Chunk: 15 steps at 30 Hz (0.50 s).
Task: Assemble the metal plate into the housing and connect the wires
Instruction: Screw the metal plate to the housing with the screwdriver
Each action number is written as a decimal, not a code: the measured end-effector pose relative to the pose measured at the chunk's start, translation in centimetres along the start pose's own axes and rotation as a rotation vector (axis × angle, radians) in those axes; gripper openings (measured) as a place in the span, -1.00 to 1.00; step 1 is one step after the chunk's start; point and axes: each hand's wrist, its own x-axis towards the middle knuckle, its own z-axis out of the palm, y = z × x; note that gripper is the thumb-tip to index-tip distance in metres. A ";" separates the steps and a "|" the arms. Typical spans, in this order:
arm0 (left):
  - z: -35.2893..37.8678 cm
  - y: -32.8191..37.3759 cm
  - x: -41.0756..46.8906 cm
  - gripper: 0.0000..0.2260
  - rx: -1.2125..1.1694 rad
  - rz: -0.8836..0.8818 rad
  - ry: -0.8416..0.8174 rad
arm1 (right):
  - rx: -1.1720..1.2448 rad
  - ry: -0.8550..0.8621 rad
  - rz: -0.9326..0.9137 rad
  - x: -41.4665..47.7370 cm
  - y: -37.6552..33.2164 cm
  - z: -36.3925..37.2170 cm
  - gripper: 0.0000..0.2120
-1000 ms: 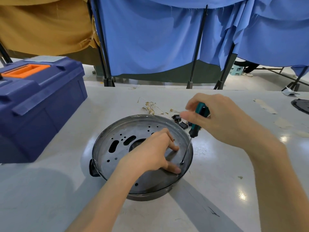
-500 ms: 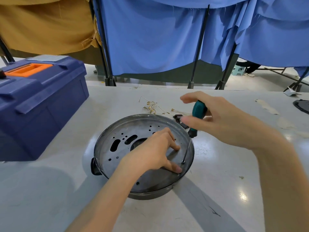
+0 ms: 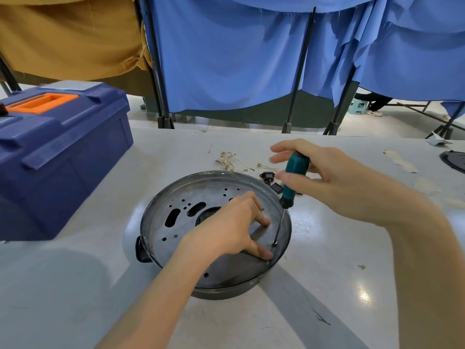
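The right grip (image 3: pixel 334 182) has loosened over the past second: fingers that wrapped the teal handle now stretch forward, blurred, with the screwdriver (image 3: pixel 295 172) pinched between them. The tool stands nearly upright, leaning slightly away from the camera, and its tip rests on a small screw (image 3: pixel 274 244) near the right edge of the metal plate (image 3: pixel 181 230). The left grip (image 3: pixel 226 227) holds nothing; its spread fingertips and thumb press down on the plate just left of the tip, the thumb nearest the screw. The round plate, pierced with slots and small holes, sits inside the dark housing (image 3: pixel 226 290), which rests at the middle of the pale surface (image 3: pixel 327 273) with a black handle showing at its left side. Just behind the housing lie thin wires (image 3: pixel 231 159) with brass-coloured terminals, and beside them small black parts (image 3: pixel 266 176), partly hidden by the screwdriver. A navy toolbox (image 3: pixel 63 157) with an orange handle stands at the left. A dark object (image 3: pixel 455 159) shows at the right edge. Blue curtains (image 3: pixel 226 59) and a mustard cloth (image 3: pixel 70 34) hang behind.
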 end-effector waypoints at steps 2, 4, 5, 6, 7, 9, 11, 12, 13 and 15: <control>0.0 0.0 0.1 -0.37 0.001 0.002 0.003 | 0.114 -0.034 -0.086 -0.3 0.1 -0.2 -0.61; 0.1 -0.1 0.1 -0.37 0.018 0.006 0.006 | 0.073 0.094 -0.145 0.1 -0.2 0.3 -0.58; 0.1 -0.1 0.1 -0.37 0.018 0.007 0.010 | 0.011 0.183 -0.146 0.4 -0.5 0.7 -0.59; 0.1 -0.1 0.0 -0.38 0.013 0.005 0.014 | -0.050 0.259 -0.132 0.9 -0.8 1.2 -0.58; 0.1 -0.2 0.0 -0.37 0.006 0.003 0.016 | -0.097 0.311 -0.111 1.2 -1.2 1.7 -0.53; 0.2 -0.2 0.0 -0.37 -0.004 -0.002 0.016 | -0.145 0.333 -0.047 1.4 -1.2 1.8 -0.43; 0.2 -0.2 0.0 -0.37 0.000 -0.001 0.021 | -0.159 0.231 0.007 0.9 -0.6 1.1 -0.46; 0.2 -0.2 0.0 -0.38 0.002 0.000 0.021 | -0.152 0.140 0.023 0.5 -0.2 0.6 -0.51; 0.2 -0.3 0.1 -0.38 0.000 0.002 0.018 | -0.124 0.056 0.027 0.0 0.2 0.1 -0.57; 0.2 -0.3 0.1 -0.37 -0.004 0.001 0.012 | -0.043 0.002 -0.005 -0.5 0.4 -0.4 -0.59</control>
